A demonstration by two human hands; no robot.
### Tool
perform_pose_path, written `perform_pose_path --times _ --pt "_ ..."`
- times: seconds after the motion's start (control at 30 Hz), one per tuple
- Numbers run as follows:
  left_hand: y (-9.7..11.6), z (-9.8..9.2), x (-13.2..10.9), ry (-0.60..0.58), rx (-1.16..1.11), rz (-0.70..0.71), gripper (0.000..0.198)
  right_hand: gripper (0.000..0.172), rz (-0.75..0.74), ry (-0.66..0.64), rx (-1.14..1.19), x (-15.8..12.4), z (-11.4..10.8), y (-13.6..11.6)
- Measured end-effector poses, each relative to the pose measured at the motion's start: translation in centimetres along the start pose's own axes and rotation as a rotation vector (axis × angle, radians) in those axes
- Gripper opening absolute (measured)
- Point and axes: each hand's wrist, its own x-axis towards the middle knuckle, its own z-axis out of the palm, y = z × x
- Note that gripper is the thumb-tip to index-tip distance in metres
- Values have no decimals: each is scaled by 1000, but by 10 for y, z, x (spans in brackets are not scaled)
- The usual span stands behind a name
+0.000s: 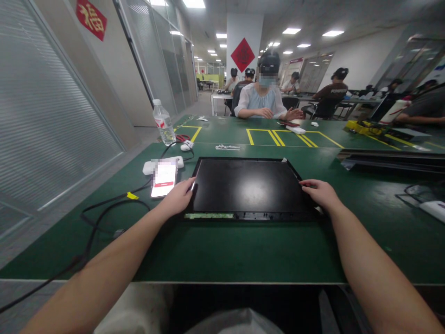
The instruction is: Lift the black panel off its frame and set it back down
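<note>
A black flat display panel (243,185) lies face up on the green table, set in a thin black frame. Along its near edge a strip of green circuit board (208,216) shows at the left. My left hand (181,195) grips the panel's left edge, its fingertips partly hidden there. On the opposite side my right hand (321,194) has thumb and fingers closed around the right edge. A small pale tab (284,160) sticks up at the far right corner. Just left of my left hand lies a lit phone (164,178).
Beside the phone are a white power strip (149,167), black cables (100,211) and a water bottle (162,123). Long black strips (389,162) lie at the right, near a white device (434,208). A person (262,99) sits across the green table (243,260).
</note>
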Motion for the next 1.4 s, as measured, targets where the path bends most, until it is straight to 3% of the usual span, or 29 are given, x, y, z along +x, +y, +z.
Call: perform_pose_path --times 0.33,0.47,0.57,0.67,1.03,1.23,1.4 --pt "2 -1 -5 40 -151 -110 70 34 -82 40 -133 -2 3 -3" --pt "7 -1 -4 47 -502 -132 72 33 -115 75 -121 3 5 4" --pt "17 -1 -5 95 -788 -235 70 36 -120 98 -124 5 6 7" --pt "27 -3 -6 141 -927 -337 67 36 -105 79 -138 6 6 8" --pt "24 5 -3 273 -951 -434 40 34 -129 90 -159 11 8 14" --pt "31 3 -2 296 -1076 -550 42 36 -90 67 -147 8 7 10" --pt "28 4 -1 306 -1101 -541 47 38 -85 56 -155 7 5 10"
